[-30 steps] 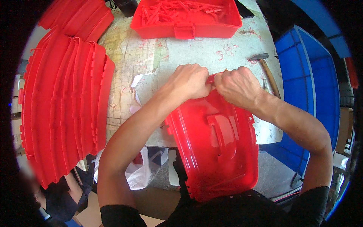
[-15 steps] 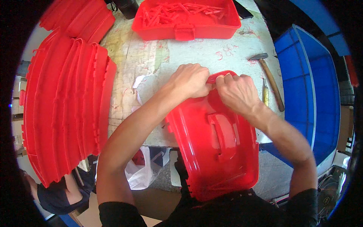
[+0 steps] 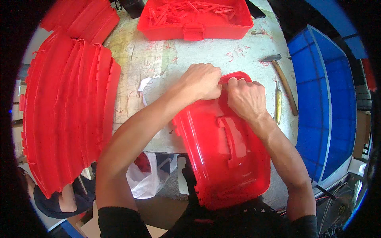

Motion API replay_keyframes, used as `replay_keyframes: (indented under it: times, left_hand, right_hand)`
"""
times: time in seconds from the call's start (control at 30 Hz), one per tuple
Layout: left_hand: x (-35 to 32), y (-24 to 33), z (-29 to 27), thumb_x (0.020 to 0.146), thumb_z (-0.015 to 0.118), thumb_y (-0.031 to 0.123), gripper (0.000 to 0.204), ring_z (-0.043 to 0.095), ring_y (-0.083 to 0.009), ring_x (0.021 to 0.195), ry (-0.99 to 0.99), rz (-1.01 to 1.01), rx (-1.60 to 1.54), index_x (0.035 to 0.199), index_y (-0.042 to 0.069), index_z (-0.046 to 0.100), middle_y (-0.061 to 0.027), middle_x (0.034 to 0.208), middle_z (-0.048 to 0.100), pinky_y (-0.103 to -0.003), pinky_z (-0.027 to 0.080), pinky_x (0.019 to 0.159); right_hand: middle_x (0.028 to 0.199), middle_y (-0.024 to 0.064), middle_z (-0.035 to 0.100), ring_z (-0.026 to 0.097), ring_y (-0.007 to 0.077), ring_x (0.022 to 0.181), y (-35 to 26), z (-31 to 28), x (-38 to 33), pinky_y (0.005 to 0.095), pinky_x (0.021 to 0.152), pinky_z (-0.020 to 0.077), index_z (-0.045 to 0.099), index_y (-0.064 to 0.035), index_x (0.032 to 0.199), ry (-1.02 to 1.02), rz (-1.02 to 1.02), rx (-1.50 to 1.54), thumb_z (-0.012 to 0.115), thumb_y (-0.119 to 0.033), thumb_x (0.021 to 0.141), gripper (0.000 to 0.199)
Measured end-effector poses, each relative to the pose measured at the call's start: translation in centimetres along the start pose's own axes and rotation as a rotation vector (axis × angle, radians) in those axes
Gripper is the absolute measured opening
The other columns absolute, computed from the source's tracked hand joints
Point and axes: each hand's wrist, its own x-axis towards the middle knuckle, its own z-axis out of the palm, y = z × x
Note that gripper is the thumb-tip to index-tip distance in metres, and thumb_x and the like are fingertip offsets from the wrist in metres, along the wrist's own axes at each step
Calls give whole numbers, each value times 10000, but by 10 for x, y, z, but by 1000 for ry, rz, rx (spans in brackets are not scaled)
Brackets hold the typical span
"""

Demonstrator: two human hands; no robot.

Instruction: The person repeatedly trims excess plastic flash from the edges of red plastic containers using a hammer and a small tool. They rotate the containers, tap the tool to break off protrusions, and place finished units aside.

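Worn table | L hand + R hand still pinching red lid rim, unchanged

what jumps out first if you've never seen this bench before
The eye goes first to the big glossy red plastic lid with a moulded handle, at the centre and tilted over the near table edge, with the left hand and the right hand both gripping its far rim. Next comes the row of red plastic lids stood on edge along the left. A shallow red plastic tray of red offcut strips sits at the far side.
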Motion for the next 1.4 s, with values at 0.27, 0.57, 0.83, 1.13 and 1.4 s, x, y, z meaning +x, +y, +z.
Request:
replay_keyframes:
  times: [0.27, 0.57, 0.83, 1.13, 1.4]
  left_hand:
    - [4, 2, 0, 731, 652, 193, 230, 682, -430, 830, 9, -19, -17, 751, -29, 709, -280, 821, 677, -499, 549, 756]
    - [5, -4, 1, 732, 665, 228, 277, 668, -459, 827, -22, -49, -36, 753, -46, 699, -306, 815, 662, -518, 539, 760]
    - [5, -4, 1, 719, 683, 253, 296, 671, -452, 822, 12, -74, 17, 745, -42, 701, -299, 810, 666, -517, 539, 751]
    - [11, -10, -7, 737, 737, 381, 370, 675, -441, 857, -57, -57, -43, 827, 22, 738, -262, 860, 694, -512, 535, 779]
    - [11, -9, -9, 783, 734, 416, 415, 672, -447, 851, -107, -34, -12, 795, 2, 722, -272, 845, 682, -512, 537, 757]
  right_hand:
    - [712, 24, 691, 689, 151, 632, 17, -18, 22, 310, 558, 523, 690, -131, 719, -27, -530, -387, 649, -161, 811, 106]
    - [654, 89, 650, 690, 203, 570, 9, 0, 14, 348, 505, 538, 596, -74, 751, 1, -144, -52, 580, -148, 823, 104]
    - [661, 71, 655, 685, 185, 580, 15, 4, 19, 325, 505, 534, 625, -82, 758, 177, -335, -180, 606, -145, 808, 83]
    - [666, 84, 648, 686, 208, 596, 18, 7, 10, 339, 561, 552, 578, -78, 752, 142, -222, -23, 600, -173, 851, 139]
    - [738, 138, 693, 709, 260, 647, 18, -10, 12, 371, 572, 560, 646, -36, 821, -83, -147, 80, 593, -115, 845, 99]
